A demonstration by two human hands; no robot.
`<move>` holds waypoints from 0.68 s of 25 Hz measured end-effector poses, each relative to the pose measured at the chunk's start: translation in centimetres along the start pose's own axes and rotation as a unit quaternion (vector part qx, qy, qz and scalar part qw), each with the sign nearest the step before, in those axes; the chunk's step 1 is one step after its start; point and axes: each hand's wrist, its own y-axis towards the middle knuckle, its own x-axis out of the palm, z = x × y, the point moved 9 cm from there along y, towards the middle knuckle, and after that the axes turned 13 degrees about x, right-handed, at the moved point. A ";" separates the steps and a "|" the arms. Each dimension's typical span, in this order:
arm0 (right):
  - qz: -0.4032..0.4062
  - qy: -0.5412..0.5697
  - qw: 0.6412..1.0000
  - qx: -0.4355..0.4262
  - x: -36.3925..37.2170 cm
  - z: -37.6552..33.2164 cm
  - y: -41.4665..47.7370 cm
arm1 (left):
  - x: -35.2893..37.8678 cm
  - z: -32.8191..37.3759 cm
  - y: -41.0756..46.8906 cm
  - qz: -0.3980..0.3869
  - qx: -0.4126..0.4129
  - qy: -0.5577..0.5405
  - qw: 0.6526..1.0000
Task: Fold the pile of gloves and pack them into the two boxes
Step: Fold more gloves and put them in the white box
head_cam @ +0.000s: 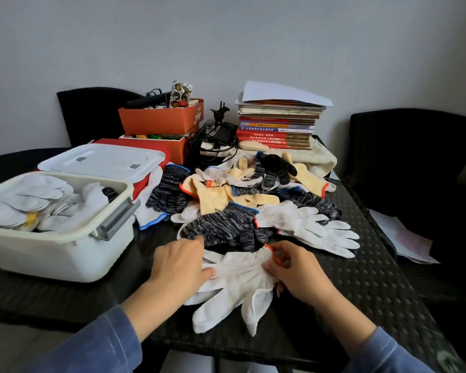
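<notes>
Box (65, 254) left of glove pile (242, 195) on table (374, 278).

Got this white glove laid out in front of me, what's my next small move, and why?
Probably fold the orange-trimmed cuff over toward the finger end: the white glove lies spread flat, your left hand presses it down, and your right hand pinches that cuff.
</notes>
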 end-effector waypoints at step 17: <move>0.008 0.019 1.000 0.001 -0.2 0.2 -0.5 | 0.9 9.2 -4.2 0.144 0.371 -0.103 0.912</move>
